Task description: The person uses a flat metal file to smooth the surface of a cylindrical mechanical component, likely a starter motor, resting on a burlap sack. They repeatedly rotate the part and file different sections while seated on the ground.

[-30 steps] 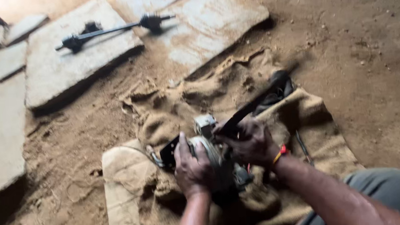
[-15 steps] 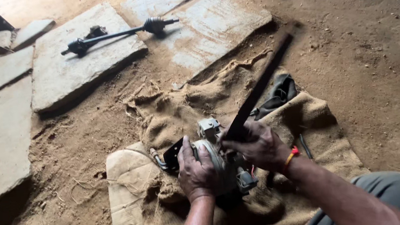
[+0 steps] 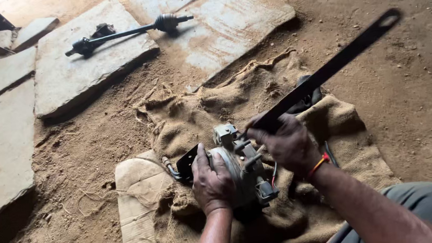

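Where the two hands meet, low in the middle of the view, sits one grey metal motor unit (image 3: 243,168), resting on a spread of burlap sacking (image 3: 200,112) on the dirt floor (image 3: 403,86). The unit is rounded and dull silver, grimy, with a small boxy fitting on top, short studs projecting toward the right, a dark plug at its lower right and a black bracket at its left. One red wire shows just beside it on the right.

The left hand (image 3: 211,181) lies over the unit's rounded body, fingers curled closed around it and thumb raised. The right hand (image 3: 287,141) is wrapped tight round the lower end of one long flat black bar (image 3: 332,68); the bar slants up and to the right, clear of the ground, with a hole at its far end. A red band circles the right wrist.

Count of items beyond: one piece of pale cardboard (image 3: 138,205) touching the sacking on its left edge; one dark axle shaft (image 3: 127,32) with a boot at each end, lying well apart on a flat stone slab (image 3: 78,70); at least five such slabs across the upper left. No container is in view; the sacking alone carries the unit and a dark rag (image 3: 311,96) under the bar.
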